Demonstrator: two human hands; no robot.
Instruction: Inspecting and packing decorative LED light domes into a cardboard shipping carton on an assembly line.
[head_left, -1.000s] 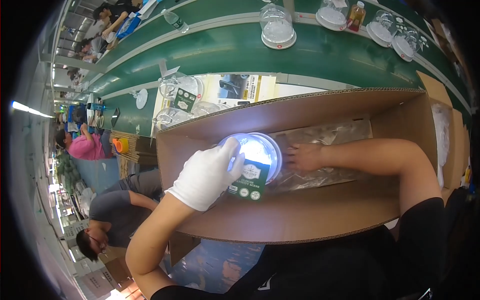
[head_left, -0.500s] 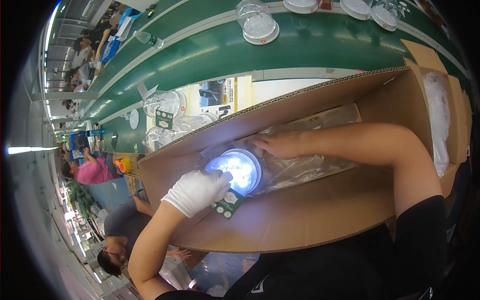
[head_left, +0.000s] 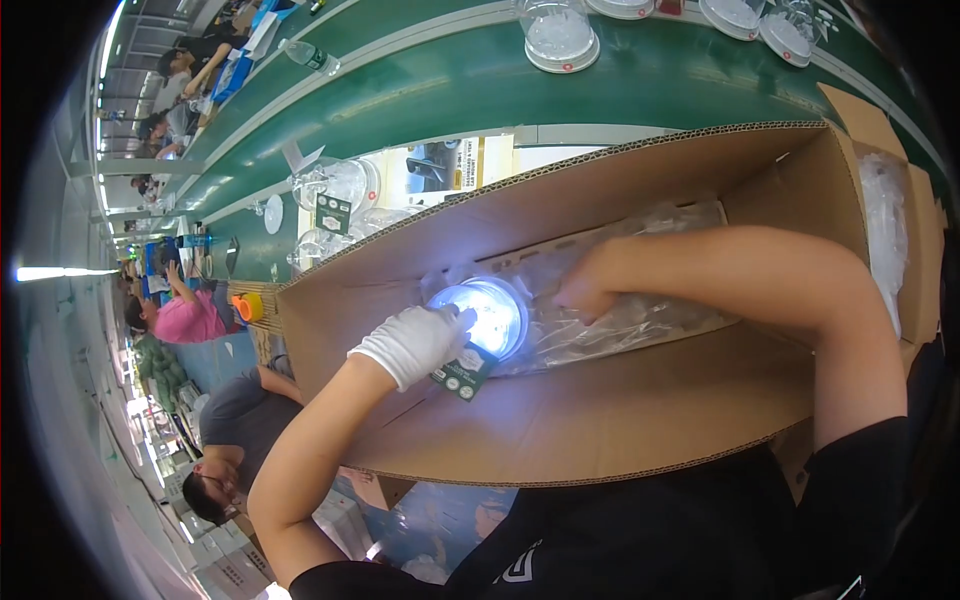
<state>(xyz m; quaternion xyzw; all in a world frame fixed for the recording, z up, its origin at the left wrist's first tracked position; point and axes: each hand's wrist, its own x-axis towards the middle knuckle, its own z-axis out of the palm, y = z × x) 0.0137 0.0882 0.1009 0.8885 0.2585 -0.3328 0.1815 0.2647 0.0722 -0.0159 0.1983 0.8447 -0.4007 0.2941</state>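
Currently one lit clear dome [head_left: 500, 312] sits inside the long open carton [head_left: 600, 430], left of the middle, within the white-gloved left hand [head_left: 418, 343], whose fingers curl together on its side. One green card [head_left: 466, 372] hangs at the dome's near side, below those fingers. Bare cardboard separates the dome from the carton's left end, and more runs along the near wall. The bare right hand [head_left: 590, 288] dips in between the long walls, fingers bunched and pointing down over crumpled clear plastic [head_left: 650, 325]; whether they pinch it, I cannot tell. The right forearm crosses the space toward the carton's right end, narrowing the room there.

Beyond the far edge stretches a green work surface [head_left: 430, 115]. Four clear domes [head_left: 562, 38] show along its far side, some cut by the picture's edge, plus one clear bottle [head_left: 312, 57] farther left.
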